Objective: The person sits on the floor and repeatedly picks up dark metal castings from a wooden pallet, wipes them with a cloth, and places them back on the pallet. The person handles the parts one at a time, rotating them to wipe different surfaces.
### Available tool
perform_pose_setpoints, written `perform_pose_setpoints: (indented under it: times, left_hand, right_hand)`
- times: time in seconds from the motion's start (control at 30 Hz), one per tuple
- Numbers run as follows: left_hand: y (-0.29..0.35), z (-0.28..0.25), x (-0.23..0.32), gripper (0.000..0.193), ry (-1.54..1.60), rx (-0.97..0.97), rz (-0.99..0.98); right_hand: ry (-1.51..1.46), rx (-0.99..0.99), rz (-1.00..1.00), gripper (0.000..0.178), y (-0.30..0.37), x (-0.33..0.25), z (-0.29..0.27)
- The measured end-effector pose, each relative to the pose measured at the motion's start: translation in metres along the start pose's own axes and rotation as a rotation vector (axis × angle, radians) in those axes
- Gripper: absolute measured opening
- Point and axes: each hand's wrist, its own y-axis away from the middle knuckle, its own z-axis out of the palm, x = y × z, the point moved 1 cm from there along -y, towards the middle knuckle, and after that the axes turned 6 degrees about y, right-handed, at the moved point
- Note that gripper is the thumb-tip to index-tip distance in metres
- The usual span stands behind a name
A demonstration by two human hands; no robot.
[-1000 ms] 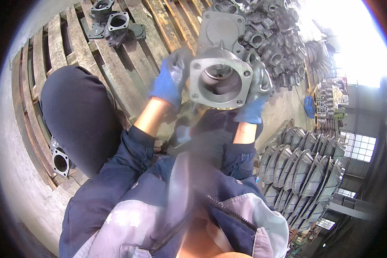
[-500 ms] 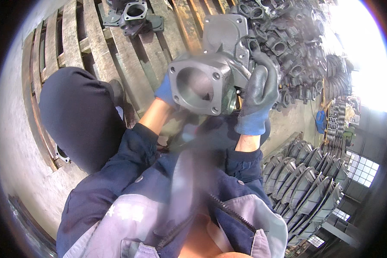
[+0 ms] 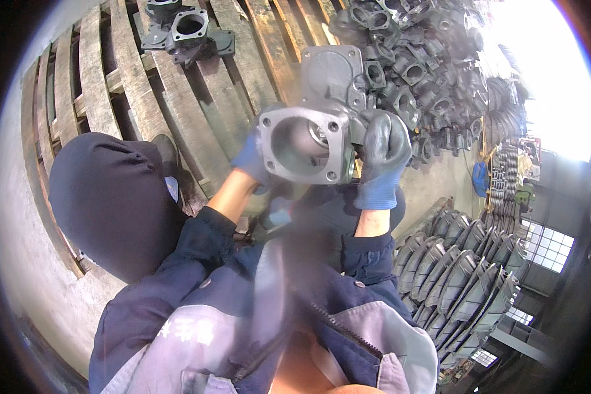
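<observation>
A grey metal casting (image 3: 337,150), like a pump or valve housing, is held up in front of my chest. Its square flange, with a wide round bore and corner bolt holes, faces me; a second flat flange rises behind it. My left hand (image 3: 251,156), in a blue and black work glove, grips the casting's left side, its fingers partly hidden behind the flange. On the other side my right hand (image 3: 383,154), gloved alike, is closed with bent fingers against the casting's right edge.
Beyond my hands lies a slatted wooden pallet (image 3: 154,85) bearing a few similar castings (image 3: 192,33). A large heap of dark castings (image 3: 414,72) stands at the far right. Stacked curved metal parts (image 3: 453,279) are to my right. My bent knee (image 3: 111,203) is at the left.
The casting has tipped, so its flange looks wider and flatter and more of the bore's inside shows. Both hands still hold it. The pallet and heap have shifted slightly leftward in view.
</observation>
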Motion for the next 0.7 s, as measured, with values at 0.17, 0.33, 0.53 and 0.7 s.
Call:
perform_pose_setpoints:
  times: [0.17,0.33,0.53,0.7]
  left_hand:
    - [0.0,0.006,0.026,0.038,-0.062,0.077,0.19]
    - [0.007,0.011,0.045,0.035,-0.091,0.134,0.346]
    - [0.012,0.013,0.064,0.027,-0.488,0.134,0.668]
    - [0.012,0.015,0.067,0.02,-0.224,0.2,0.542]
  right_hand:
    - [-0.048,-0.048,0.117,0.023,0.001,0.002,0.0]
    - [0.002,0.018,0.152,0.024,0.014,0.034,0.001]
    - [0.024,-0.103,0.034,0.066,0.035,0.102,0.006]
    - [-0.035,-0.096,0.175,0.06,0.032,0.097,0.012]
